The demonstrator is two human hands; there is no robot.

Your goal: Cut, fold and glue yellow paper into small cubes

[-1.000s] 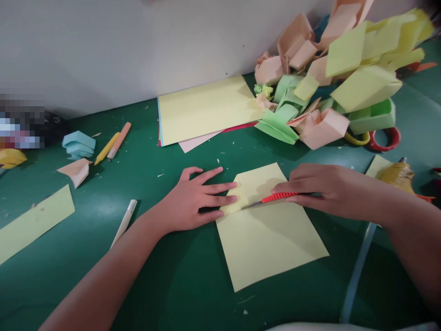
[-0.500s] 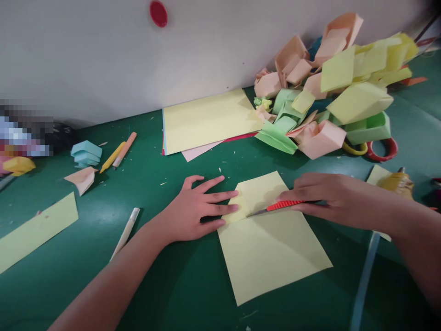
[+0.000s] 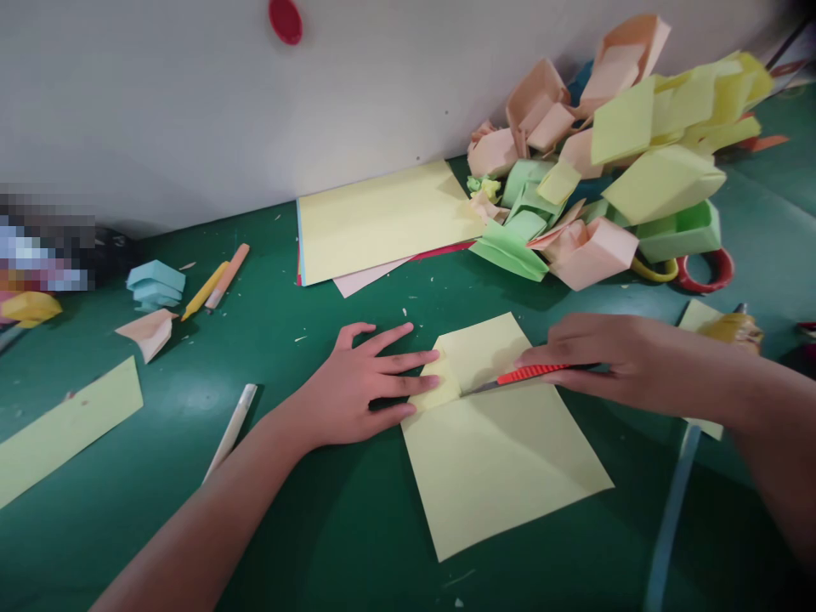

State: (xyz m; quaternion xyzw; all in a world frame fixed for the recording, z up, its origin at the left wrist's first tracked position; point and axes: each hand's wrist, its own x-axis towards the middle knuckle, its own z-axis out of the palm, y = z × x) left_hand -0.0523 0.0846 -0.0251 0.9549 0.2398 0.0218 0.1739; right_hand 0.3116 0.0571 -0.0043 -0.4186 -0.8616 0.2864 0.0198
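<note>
A pale yellow sheet of paper (image 3: 510,476) lies on the green tabletop, with a line running across it and a small folded flap at its left side. My left hand (image 3: 363,387) is flat with fingers spread, its fingertips pressing on that flap and the sheet's left edge. A red utility knife (image 3: 532,372) is gripped in my right hand (image 3: 612,361). Its blade tip rests on the line, close to the flap. My fingers cover the knife's rear part.
Behind the sheet lies a stack of coloured paper (image 3: 382,225) against the white wall. Many folded paper pieces (image 3: 592,246) pile up at back right, near a red tape roll (image 3: 705,270). To the left are crayon-like sticks (image 3: 228,276), a white stick (image 3: 230,432) and a paper strip (image 3: 76,429).
The knife tip has shifted very slightly right along the line. My left hand stays in place on the paper; the whole view has tilted a little.
</note>
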